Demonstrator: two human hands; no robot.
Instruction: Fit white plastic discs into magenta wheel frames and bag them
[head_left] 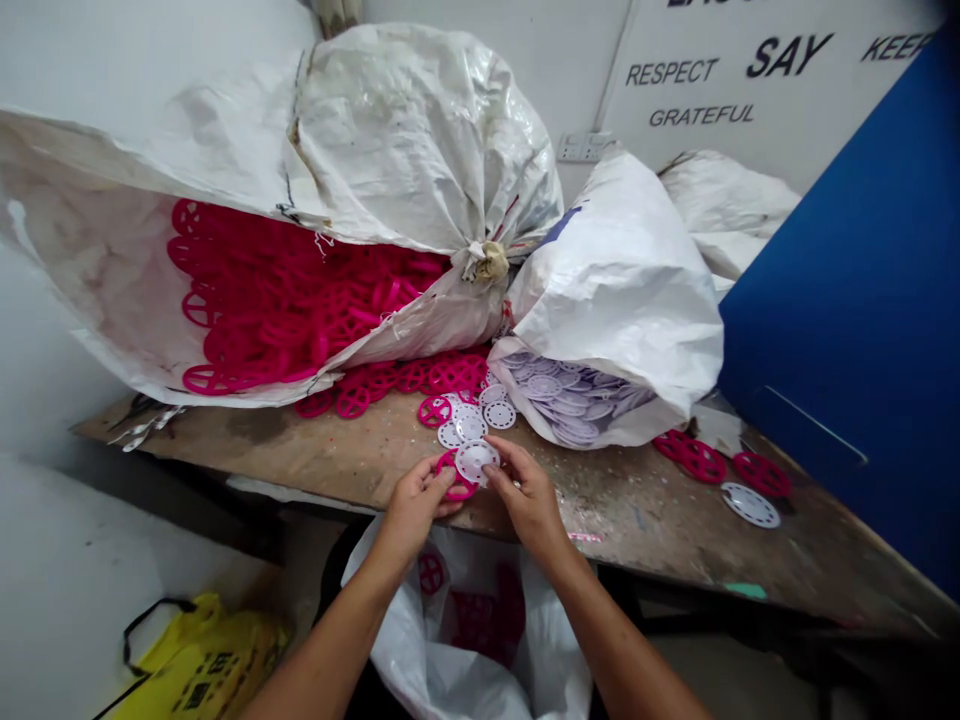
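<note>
A person's left hand [415,503] gripped a pink plastic wheel [454,490], fingers curled around its rim, while the right hand [529,495] pinched a white plastic disc [477,462] against it, both hands partly closed just above the tabletop [300,450]. More white discs [470,425] and pink wheels [405,377] lay just beyond the hands, with a split sack [420,140] of pink wheels farther on and an open white bag [397,630] below the hands.
</note>
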